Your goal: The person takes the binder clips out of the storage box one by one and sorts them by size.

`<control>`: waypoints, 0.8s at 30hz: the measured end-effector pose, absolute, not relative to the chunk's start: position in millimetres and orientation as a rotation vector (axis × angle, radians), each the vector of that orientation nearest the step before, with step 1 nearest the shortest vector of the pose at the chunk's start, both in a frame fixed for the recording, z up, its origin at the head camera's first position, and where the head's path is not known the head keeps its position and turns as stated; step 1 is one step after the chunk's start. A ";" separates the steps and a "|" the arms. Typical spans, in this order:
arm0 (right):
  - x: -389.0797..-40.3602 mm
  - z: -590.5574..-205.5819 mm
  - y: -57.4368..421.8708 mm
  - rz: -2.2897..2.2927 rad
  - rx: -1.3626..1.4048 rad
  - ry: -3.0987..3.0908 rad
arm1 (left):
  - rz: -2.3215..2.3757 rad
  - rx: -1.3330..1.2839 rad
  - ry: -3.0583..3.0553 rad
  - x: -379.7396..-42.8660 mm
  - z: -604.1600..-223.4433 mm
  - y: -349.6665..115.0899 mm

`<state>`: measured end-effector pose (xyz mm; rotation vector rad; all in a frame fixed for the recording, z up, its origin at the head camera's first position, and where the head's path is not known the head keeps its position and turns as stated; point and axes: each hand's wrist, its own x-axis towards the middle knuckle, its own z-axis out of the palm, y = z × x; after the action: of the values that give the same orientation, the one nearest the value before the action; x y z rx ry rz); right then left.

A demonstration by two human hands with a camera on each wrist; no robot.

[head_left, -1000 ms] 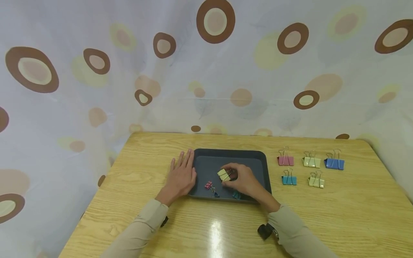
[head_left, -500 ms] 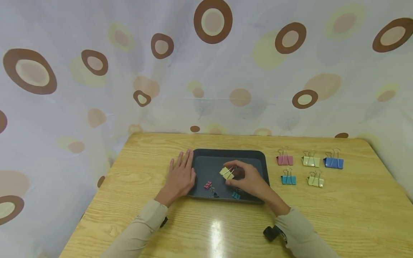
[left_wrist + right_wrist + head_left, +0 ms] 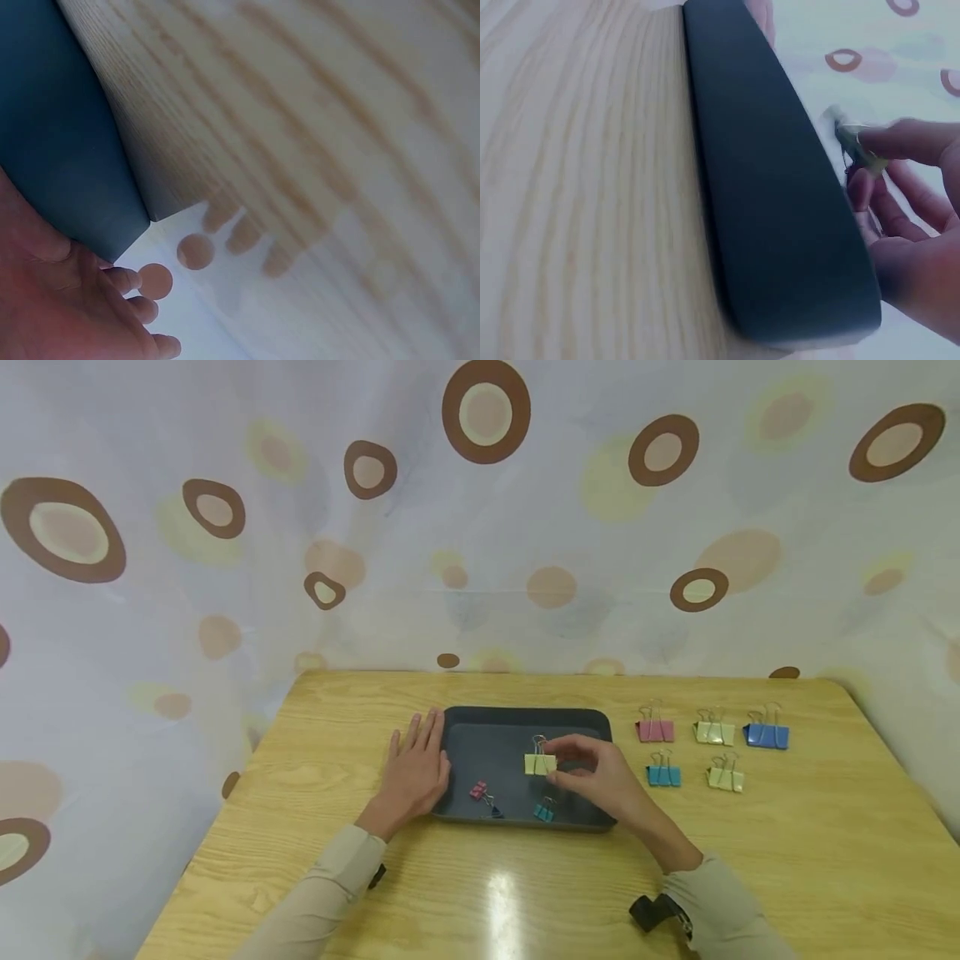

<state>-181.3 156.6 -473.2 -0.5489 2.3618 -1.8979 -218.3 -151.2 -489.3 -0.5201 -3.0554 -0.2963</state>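
Note:
In the head view a dark tray sits on the wooden table. My right hand pinches a pale yellow binder clip between thumb and fingers over the tray, its wire handles pointing up. The right wrist view shows that hand behind the tray's side wall, the clip blurred at its fingertips. Flat against the tray's left edge rests my left hand, fingers straight. In the tray lie a small pink binder clip, a small dark blue binder clip and a teal binder clip.
Right of the tray, two rows of binder clips stand on the table: a pink one, a pale yellow one and a blue one behind, a light blue one and another yellow one in front. A patterned curtain hangs behind.
My right hand has moved right with the yellow binder clip and turned it from tilted to level, handles up. The left hand stays at the tray's edge; the view has shifted slightly.

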 end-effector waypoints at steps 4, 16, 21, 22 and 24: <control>-180.1 -473.8 162.1 -1.924 -0.538 2.354 | -0.273 -0.506 -3.058 -220.5 -489.1 -152.6; -173.4 -476.8 173.1 -1.917 -0.586 2.408 | -0.244 -0.499 -3.075 -220.6 -489.5 -151.8; -170.1 -474.8 179.5 -1.948 -0.514 2.378 | -0.246 -0.493 -3.081 -219.5 -488.8 -150.8; -169.5 -474.5 180.9 -1.953 -0.500 2.374 | -0.247 -0.492 -3.080 -219.2 -488.4 -150.7; -167.8 -474.0 184.5 -1.949 -0.476 2.379 | -0.247 -0.491 -3.079 -219.1 -489.1 -150.6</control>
<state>-167.8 184.5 -474.0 -0.4758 2.3789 -1.9487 -219.1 -150.6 -489.1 -0.4913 -3.0792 -0.2468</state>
